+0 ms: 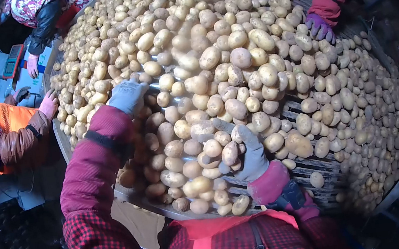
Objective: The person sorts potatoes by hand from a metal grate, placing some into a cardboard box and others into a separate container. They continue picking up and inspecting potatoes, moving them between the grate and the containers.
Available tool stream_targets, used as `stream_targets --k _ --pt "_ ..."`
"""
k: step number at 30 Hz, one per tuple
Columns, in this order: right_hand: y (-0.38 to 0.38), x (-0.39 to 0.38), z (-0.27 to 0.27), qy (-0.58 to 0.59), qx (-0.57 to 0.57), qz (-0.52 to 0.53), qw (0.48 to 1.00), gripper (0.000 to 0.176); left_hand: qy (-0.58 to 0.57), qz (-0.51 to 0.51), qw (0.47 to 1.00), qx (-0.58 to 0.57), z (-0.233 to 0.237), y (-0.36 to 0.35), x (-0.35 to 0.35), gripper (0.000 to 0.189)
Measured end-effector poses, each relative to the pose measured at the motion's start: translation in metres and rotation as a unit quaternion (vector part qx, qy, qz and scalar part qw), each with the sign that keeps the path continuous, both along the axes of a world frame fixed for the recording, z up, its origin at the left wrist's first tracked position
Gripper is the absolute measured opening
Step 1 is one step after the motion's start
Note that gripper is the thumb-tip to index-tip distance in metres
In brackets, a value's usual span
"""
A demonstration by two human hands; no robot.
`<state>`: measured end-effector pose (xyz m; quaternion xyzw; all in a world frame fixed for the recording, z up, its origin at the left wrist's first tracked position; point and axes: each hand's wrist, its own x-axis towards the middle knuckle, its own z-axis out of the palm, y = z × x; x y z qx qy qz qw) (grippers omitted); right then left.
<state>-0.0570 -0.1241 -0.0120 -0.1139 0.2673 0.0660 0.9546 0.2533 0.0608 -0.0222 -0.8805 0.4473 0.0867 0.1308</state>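
Observation:
My left hand (128,96), in a grey glove, rests at the pile of potatoes (244,44) on the left of the sorting table. Its back faces me, and its fingertips are hidden among the potatoes. Closer to my body, my right hand (251,155), also gloved in grey, curls around a few potatoes (230,153). Its forefinger stretches along their far side and its thumb lies at the near side. More loose potatoes (197,185) lie between my two arms, at the near edge of the table.
Dark slats (323,179) show through on the right. At left stands a person in an orange vest (14,120), a gloved hand on the rim. Another person's purple glove (319,27) touches potatoes at upper right. Boxes and a handheld device (13,60) sit at upper left.

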Motion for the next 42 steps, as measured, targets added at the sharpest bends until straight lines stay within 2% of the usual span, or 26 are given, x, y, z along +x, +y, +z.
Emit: stream_targets --k 2,5,6,8,12,15,16,17,19,20,21,22,23,24,25,26,27,28,30,32,35,37,38,41,42 --pt "-0.001 -0.001 -0.001 0.001 0.008 0.001 1.0 0.06 0.087 0.001 0.995 -0.057 0.011 0.006 0.008 0.03" --pt "0.001 -0.004 -0.015 -0.01 -0.009 0.007 1.0 0.061 0.112 0.07 0.982 -0.136 0.009 0.015 -0.005 0.027" --pt "0.003 -0.003 -0.009 0.003 -0.029 0.004 1.0 0.063 0.106 0.075 0.984 -0.125 0.008 0.013 -0.002 0.026" --pt "0.0 -0.001 0.003 -0.055 -0.021 0.007 0.998 0.064 0.1 0.088 0.985 -0.109 0.003 0.007 -0.002 0.025" --pt "0.003 -0.003 -0.001 0.018 -0.021 -0.015 0.999 0.061 0.077 0.088 0.985 -0.13 -0.009 0.009 0.0 0.027" --pt "0.008 -0.001 0.008 0.108 -0.067 -0.035 0.991 0.06 0.087 0.086 0.94 -0.318 0.006 0.01 -0.027 0.03" --pt "0.009 0.003 0.009 0.103 -0.048 -0.045 0.992 0.058 0.136 0.071 0.905 -0.398 0.024 -0.003 -0.049 0.034" --pt "0.006 -0.002 0.003 0.092 -0.035 -0.025 0.995 0.058 0.152 0.043 0.905 -0.395 0.055 -0.015 -0.075 0.036" --pt "0.005 0.004 0.022 0.084 -0.008 -0.02 0.996 0.054 0.197 -0.115 0.874 -0.429 0.078 -0.031 -0.109 0.041" --pt "-0.003 -0.014 -0.052 -0.112 0.069 -0.007 0.991 0.045 0.257 -0.144 0.865 -0.405 0.088 -0.04 -0.125 0.041" --pt "-0.001 -0.011 -0.04 -0.125 -0.026 -0.007 0.992 0.034 0.261 -0.231 0.845 -0.406 0.084 -0.051 -0.133 0.04" --pt "0.001 -0.007 -0.028 -0.13 -0.121 -0.007 0.984 0.029 0.265 -0.263 0.848 -0.377 0.088 -0.061 -0.146 0.04" --pt "0.002 -0.005 -0.022 -0.136 -0.161 -0.007 0.977 0.03 0.258 -0.303 0.832 -0.387 0.087 -0.069 -0.153 0.04" --pt "0.003 -0.004 -0.017 -0.14 -0.201 -0.009 0.969 0.032 0.26 -0.302 0.825 -0.401 0.087 -0.076 -0.151 0.04" --pt "-0.006 -0.005 -0.01 -0.174 -0.058 -0.003 0.983 0.03 0.263 -0.301 0.818 -0.414 0.089 -0.084 -0.145 0.039" --pt "-0.014 -0.007 -0.004 -0.204 0.086 0.002 0.975 0.03 0.229 -0.271 0.825 -0.439 0.083 -0.093 -0.134 0.04" --pt "-0.017 -0.007 -0.004 -0.209 0.16 0.011 0.965 0.032 0.196 -0.24 0.83 -0.464 0.077 -0.105 -0.119 0.04" --pt "-0.012 -0.011 -0.004 -0.133 0.093 -0.013 0.987 0.035 0.205 -0.183 0.861 -0.428 0.08 -0.122 -0.102 0.043" --pt "-0.002 -0.014 -0.008 0.021 0.003 -0.05 0.999 0.042 0.092 -0.17 0.879 -0.437 0.05 -0.149 -0.064 0.049" --pt "-0.006 -0.015 -0.008 -0.027 0.027 -0.03 0.999 0.045 0.098 -0.125 0.926 -0.343 0.003 -0.174 -0.024 0.055" --pt "-0.011 -0.015 -0.008 -0.112 0.071 0.008 0.991 0.05 0.012 -0.104 0.945 -0.31 -0.002 -0.19 -0.026 0.052" --pt "-0.011 -0.015 -0.008 -0.124 0.082 0.018 0.989 0.053 0.045 -0.123 0.94 -0.316 0.0 -0.181 -0.023 0.051" --pt "-0.011 -0.014 -0.007 -0.13 0.082 0.023 0.988 0.055 0.018 -0.121 0.941 -0.316 -0.002 -0.177 -0.022 0.046" --pt "-0.01 -0.012 -0.003 -0.143 0.072 0.034 0.987 0.06 -0.004 -0.109 0.971 -0.214 0.004 -0.149 -0.026 0.039" --pt "-0.009 -0.012 -0.003 -0.142 0.069 0.034 0.987 0.062 -0.03 -0.112 0.963 -0.244 -0.006 -0.135 -0.021 0.032"
